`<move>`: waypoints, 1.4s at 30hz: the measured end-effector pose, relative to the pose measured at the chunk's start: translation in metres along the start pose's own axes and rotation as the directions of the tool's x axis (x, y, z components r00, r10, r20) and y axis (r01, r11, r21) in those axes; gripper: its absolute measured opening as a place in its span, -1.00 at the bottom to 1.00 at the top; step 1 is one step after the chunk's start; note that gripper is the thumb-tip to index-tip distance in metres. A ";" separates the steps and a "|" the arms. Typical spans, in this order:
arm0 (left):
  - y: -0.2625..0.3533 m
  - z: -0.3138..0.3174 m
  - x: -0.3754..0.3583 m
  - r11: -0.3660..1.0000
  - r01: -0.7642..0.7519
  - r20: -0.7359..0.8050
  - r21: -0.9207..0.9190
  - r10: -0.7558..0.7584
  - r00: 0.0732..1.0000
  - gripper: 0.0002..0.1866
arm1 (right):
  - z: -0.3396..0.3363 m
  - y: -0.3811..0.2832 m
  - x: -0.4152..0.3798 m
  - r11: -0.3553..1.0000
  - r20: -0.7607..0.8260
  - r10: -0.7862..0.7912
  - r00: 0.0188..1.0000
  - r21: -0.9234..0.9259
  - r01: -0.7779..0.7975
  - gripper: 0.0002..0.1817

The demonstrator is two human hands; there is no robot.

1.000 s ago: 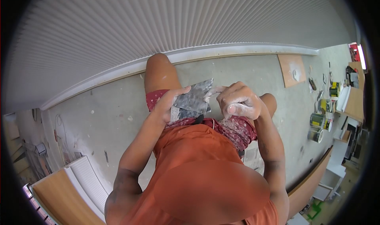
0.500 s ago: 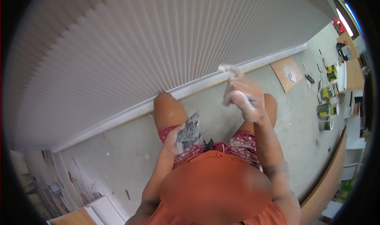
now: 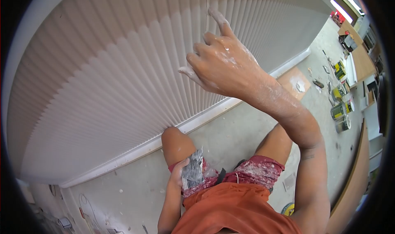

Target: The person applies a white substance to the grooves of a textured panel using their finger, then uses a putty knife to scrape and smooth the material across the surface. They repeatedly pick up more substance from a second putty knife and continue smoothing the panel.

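My right hand (image 3: 224, 59) is raised in front of a tall ribbed panel (image 3: 135, 65). Its index finger stretches up along a groove, fingertip right at the panel's surface, while the thumb sticks out and the other fingers curl in without holding anything. White paste coats the index finger and thumb and spots the back of the hand. Down by my thigh, my left hand (image 3: 177, 173) is closed on a flat grey plate (image 3: 193, 168) smeared with dark and white paste. A thin dark line runs down the panel above the right fingertip.
A white base strip (image 3: 152, 145) edges the panel's foot along the grey floor. A brown board (image 3: 296, 84) with a white blob of paste lies at right. Beyond it stand several tins (image 3: 338, 110) among small tools. My knees straddle the floor before the panel.
My right hand has swung up and left from above my knee to the panel, its index finger now extended along a groove. My left hand keeps the grey plate at my thigh.
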State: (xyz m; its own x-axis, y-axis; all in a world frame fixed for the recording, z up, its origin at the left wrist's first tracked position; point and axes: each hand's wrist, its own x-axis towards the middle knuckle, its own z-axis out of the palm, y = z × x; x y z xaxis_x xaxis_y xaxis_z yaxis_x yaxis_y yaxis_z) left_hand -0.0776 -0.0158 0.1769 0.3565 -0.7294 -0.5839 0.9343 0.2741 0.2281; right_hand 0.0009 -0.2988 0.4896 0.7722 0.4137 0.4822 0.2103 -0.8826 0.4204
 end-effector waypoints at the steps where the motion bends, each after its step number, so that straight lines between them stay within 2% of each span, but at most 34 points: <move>1: 0.001 0.000 0.000 1.000 0.013 -0.009 0.004 -0.012 1.000 -0.65 | -0.001 0.002 0.004 1.000 -0.003 0.003 1.000 -0.001 -0.003 -0.52; 4: 0.002 -0.010 0.005 0.997 0.066 0.008 -0.026 -0.066 0.998 -0.65 | -0.006 0.008 0.014 0.997 0.059 0.005 0.998 -0.076 0.000 -0.45; 6: 0.001 -0.019 0.007 0.996 0.091 0.016 -0.017 -0.090 0.996 -0.65 | -0.008 0.010 0.021 0.979 0.253 -0.015 0.967 -0.195 0.066 -0.39; 10: 0.002 -0.016 0.005 0.996 0.093 0.049 -0.010 -0.093 0.995 -0.63 | 0.001 0.007 0.022 0.968 0.227 -0.055 0.972 -0.225 0.108 -0.35; 12: 0.002 -0.017 0.005 0.997 0.077 0.051 -0.007 -0.076 0.996 -0.63 | 0.001 0.006 0.022 0.951 0.315 -0.064 0.947 -0.267 0.153 -0.33; 16: -0.001 -0.013 0.006 0.999 0.031 0.027 0.007 -0.031 0.999 -0.63 | 0.006 0.006 0.019 0.951 0.349 -0.040 0.936 -0.275 0.144 -0.33; 20: -0.001 -0.018 0.004 1.000 0.031 -0.029 0.006 -0.030 0.999 -0.63 | 0.016 0.001 0.013 0.966 0.333 -0.040 0.942 -0.226 0.122 -0.38; 25: 0.002 0.000 -0.004 0.999 0.035 0.039 0.000 -0.035 0.999 -0.63 | 0.035 -0.004 0.003 0.979 0.247 -0.063 0.967 -0.176 0.108 -0.44; 28: -0.003 -0.001 -0.005 0.999 -0.037 -0.029 0.029 0.038 0.999 -0.59 | 0.035 -0.008 -0.001 0.979 0.330 -0.060 0.942 -0.166 0.121 -0.55; 30: -0.003 -0.004 -0.006 0.998 -0.046 -0.023 0.032 0.047 0.999 -0.59 | 0.036 -0.008 -0.005 0.989 0.397 -0.081 0.914 -0.080 0.123 -0.61; 34: -0.003 -0.011 -0.007 0.999 -0.031 0.032 0.017 0.030 0.999 -0.59 | 0.056 -0.017 -0.017 0.985 0.388 -0.074 0.919 -0.118 0.129 -0.61; 37: -0.003 -0.013 -0.006 0.999 -0.028 0.035 0.023 0.027 0.999 -0.61 | 0.072 -0.025 -0.025 0.989 0.458 -0.077 0.885 -0.079 0.127 -0.63; 39: -0.005 -0.007 -0.008 0.998 -0.066 -0.021 0.023 0.067 0.998 -0.61 | 0.081 -0.033 -0.032 0.985 0.437 -0.052 0.898 -0.127 0.119 -0.78; 40: -0.006 -0.004 -0.009 0.994 -0.105 -0.072 0.028 0.107 0.992 -0.61 | 0.087 -0.036 -0.035 0.985 0.437 -0.053 0.898 -0.124 0.119 -0.78; 42: -0.006 -0.007 -0.009 0.995 -0.096 -0.059 0.026 0.097 0.993 -0.62 | 0.096 -0.043 -0.042 0.988 0.490 -0.073 0.869 -0.083 0.129 -0.81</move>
State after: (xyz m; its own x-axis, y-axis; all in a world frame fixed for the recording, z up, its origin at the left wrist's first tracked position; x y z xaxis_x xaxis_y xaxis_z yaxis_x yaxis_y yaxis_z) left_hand -0.0866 -0.0064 0.1757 0.4455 -0.6608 -0.6041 0.8953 0.3266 0.3030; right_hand 0.0169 -0.2999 0.3775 0.9493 0.3141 0.0116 0.2581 -0.8002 0.5414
